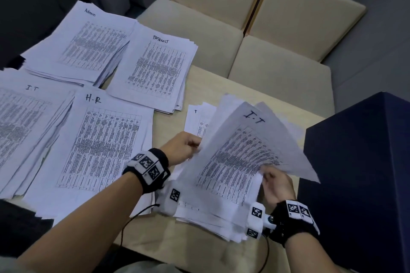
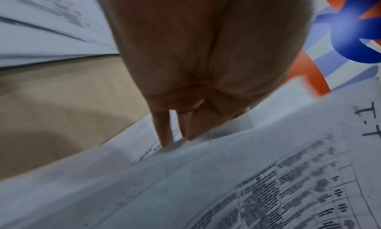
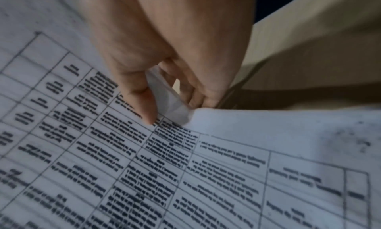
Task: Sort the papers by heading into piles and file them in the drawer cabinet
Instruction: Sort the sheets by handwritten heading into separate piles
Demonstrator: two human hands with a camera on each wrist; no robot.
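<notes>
while four sorted piles lie on the left half of the table (image 1: 170,248), the unsorted stack (image 1: 213,217) sits at about 5 o'clock in the head view, just beside a dark blue box (image 1: 363,162) at 4 o'clock. going left to right: the pile headed "i.t" (image 1: 24,122) lies at 9 o'clock, its right edge tucked under the pile headed "h-r" (image 1: 97,146) beside it. behind them, toward 11 o'clock, the pile headed "admin" (image 1: 77,44) overlaps the pile headed "tasklist" (image 1: 155,71) at 12 o'clock. two beige chairs (image 1: 277,35) stand past the table's far edge at 1 o'clock.

the left hand (image 1: 182,146) reaches under the raised sheets at the stack's left edge; in the left wrist view its fingers (image 2: 163,131) are straight and close together, tips on a lower page. the lifted sheet (image 1: 239,150), headed "i.t", tilts up off the stack toward 1 o'clock with other loose pages fanned behind it. the right hand (image 1: 277,186) holds its near right edge: in the right wrist view the thumb (image 3: 142,100) lies on the printed face and the curled fingers (image 3: 195,92) are behind, pinching the paper, which buckles between them.
</notes>
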